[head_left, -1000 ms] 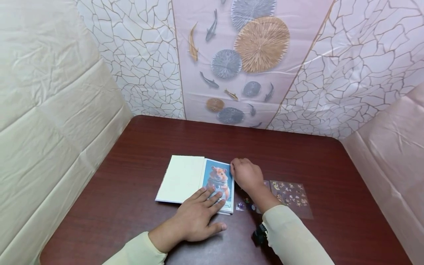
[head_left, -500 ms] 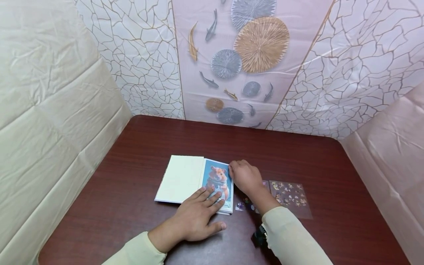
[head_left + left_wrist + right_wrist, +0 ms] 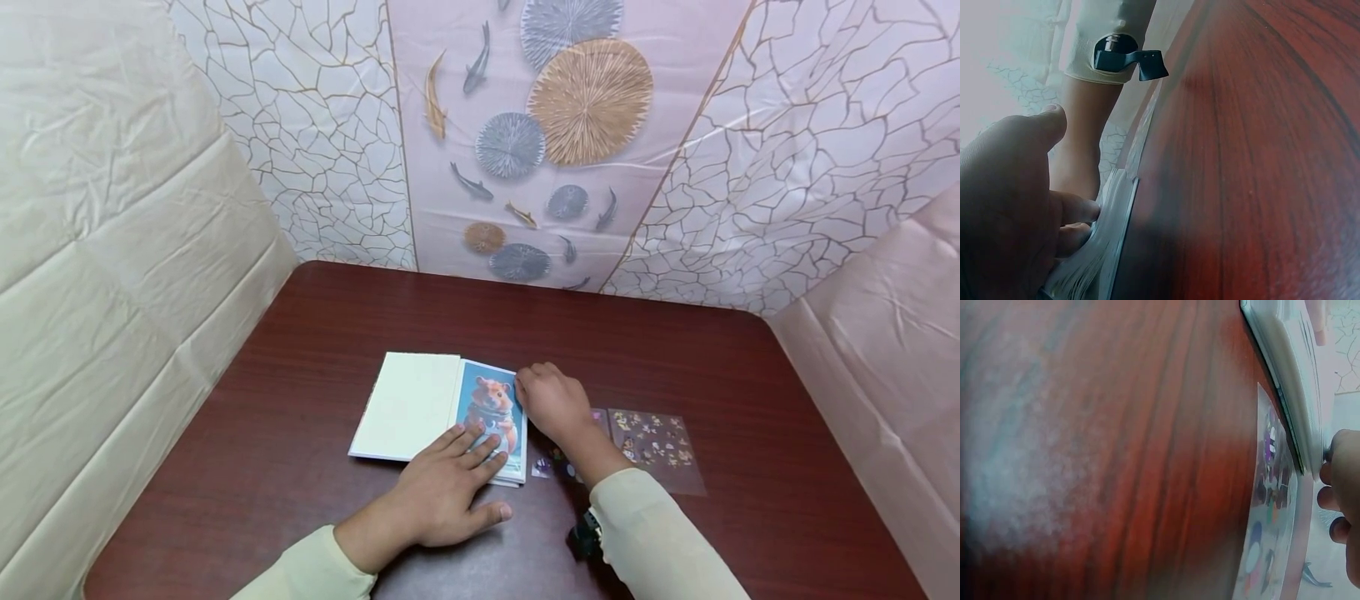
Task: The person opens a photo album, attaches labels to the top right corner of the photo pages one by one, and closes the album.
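Observation:
An open book (image 3: 408,404) lies on the table, with a blank cream left side and a hamster picture (image 3: 492,400) on the right page. My left hand (image 3: 448,490) rests flat on the lower part of that page, fingers spread, covering part of the picture. At the page's upper right corner, my right hand (image 3: 557,402) has its fingers curled, and thumb and fingertips meet at the page edge. The right wrist view shows these fingertips at the corner of the thick page stack (image 3: 1291,369). Exactly how much paper they pinch is hidden.
Clear sheets of small stickers (image 3: 660,442) lie right of the book, partly under the right forearm. A dark wrist-worn device (image 3: 585,536) hangs by the right sleeve. Patterned cloth walls (image 3: 345,150) surround the dark red wooden table (image 3: 262,467).
My right hand has shifted slightly down and left at the page corner. My left hand stays in place on the page. The whole view has drifted a little.

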Demonstrator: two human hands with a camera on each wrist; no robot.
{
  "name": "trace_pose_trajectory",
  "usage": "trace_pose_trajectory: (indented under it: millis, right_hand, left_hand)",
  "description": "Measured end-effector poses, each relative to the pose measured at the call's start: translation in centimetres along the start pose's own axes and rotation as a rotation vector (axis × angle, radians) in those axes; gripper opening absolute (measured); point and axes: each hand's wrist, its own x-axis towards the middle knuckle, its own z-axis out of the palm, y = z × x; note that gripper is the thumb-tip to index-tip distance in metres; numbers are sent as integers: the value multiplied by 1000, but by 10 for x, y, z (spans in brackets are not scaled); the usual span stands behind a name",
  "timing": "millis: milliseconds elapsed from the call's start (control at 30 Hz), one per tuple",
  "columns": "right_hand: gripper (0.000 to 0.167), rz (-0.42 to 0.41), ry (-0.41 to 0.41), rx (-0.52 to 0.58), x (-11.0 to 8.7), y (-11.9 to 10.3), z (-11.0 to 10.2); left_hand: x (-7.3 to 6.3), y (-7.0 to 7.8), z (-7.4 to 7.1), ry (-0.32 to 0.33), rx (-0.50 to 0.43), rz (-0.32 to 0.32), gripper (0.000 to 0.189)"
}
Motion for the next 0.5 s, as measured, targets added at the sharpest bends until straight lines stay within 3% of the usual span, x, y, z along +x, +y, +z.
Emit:
trace_pose_trajectory:
  millis: [333,500]
  right_hand:
    - [10,-7,-1,-3,-2,-2,-2]
    - [19,-14,-38,-9,-5,-3,-6]
  left_hand:
    - [0,0,0,1,-3,-3,77]
    - [0,0,0,5,-7,-4,76]
